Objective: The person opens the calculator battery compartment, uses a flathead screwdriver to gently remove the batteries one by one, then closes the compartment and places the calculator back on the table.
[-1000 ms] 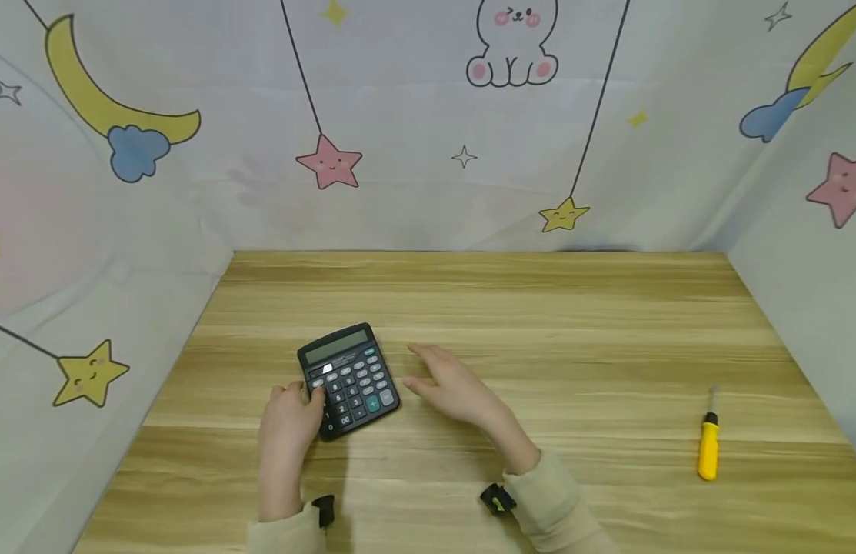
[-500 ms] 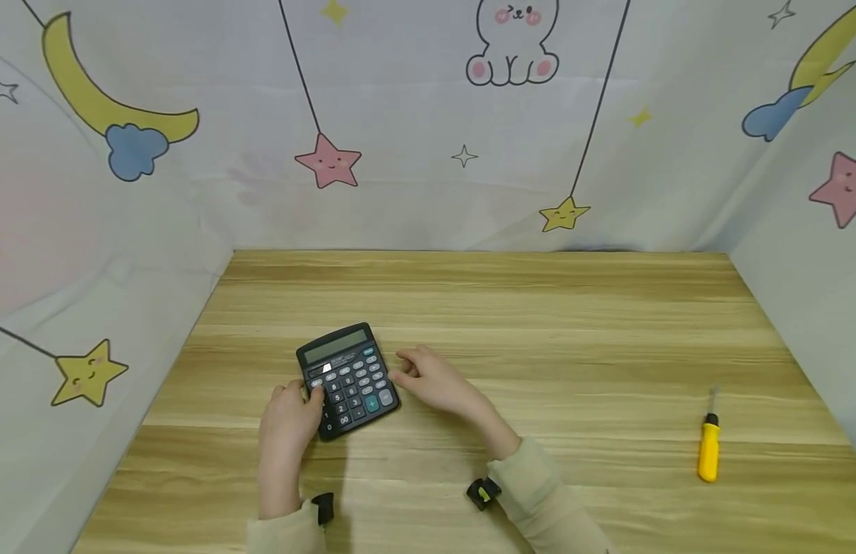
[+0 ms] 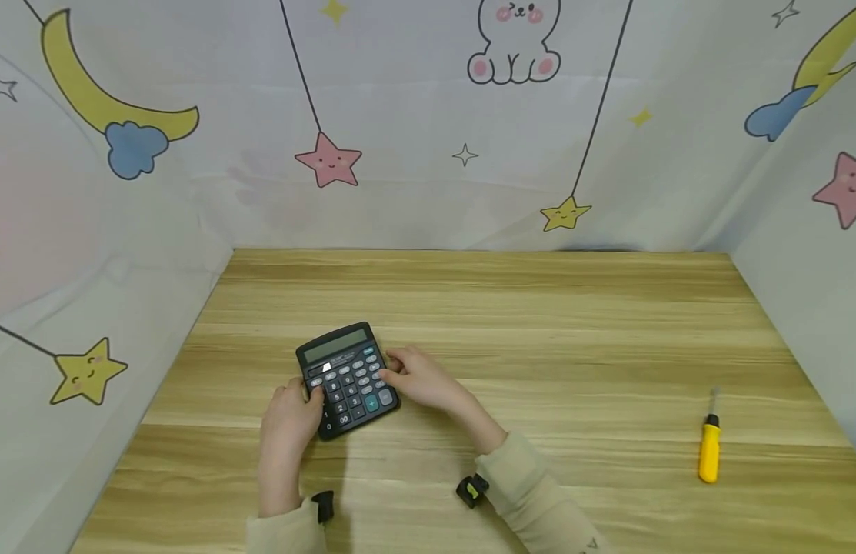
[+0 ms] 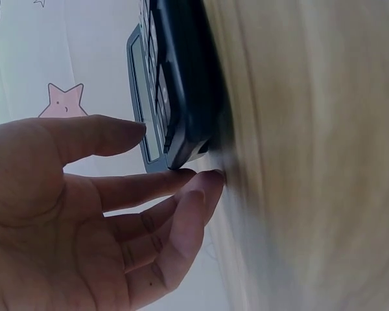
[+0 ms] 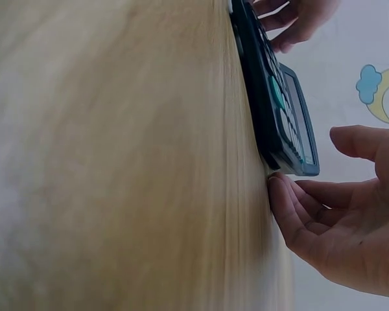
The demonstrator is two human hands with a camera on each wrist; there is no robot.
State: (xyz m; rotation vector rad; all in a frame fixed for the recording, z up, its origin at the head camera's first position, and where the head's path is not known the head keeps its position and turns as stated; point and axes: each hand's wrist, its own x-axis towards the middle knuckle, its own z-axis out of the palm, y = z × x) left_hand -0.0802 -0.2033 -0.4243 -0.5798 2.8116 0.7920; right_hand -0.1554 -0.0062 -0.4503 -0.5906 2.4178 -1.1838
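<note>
A black desk calculator (image 3: 349,385) with grey and green keys lies slightly turned on the wooden table, left of the middle. My left hand (image 3: 289,415) holds its left edge, the thumb over the keys and the fingers (image 4: 193,227) low along the side. At the opposite edge is my right hand (image 3: 424,378). Its fingers (image 5: 292,210) are bent close against the calculator's side near the tabletop. In the right wrist view the thumb stands apart from the calculator, above its face. The calculator's underside is hidden.
A screwdriver (image 3: 709,446) with a yellow handle lies toward the right side of the wooden table (image 3: 538,308). Pale cloth (image 3: 414,115) printed with stars, moons and an animal encloses the back and both sides.
My right hand has moved left to the calculator's right edge, bending its fingers and bringing its thumb over the keys. The left hand and the calculator have stayed in place.
</note>
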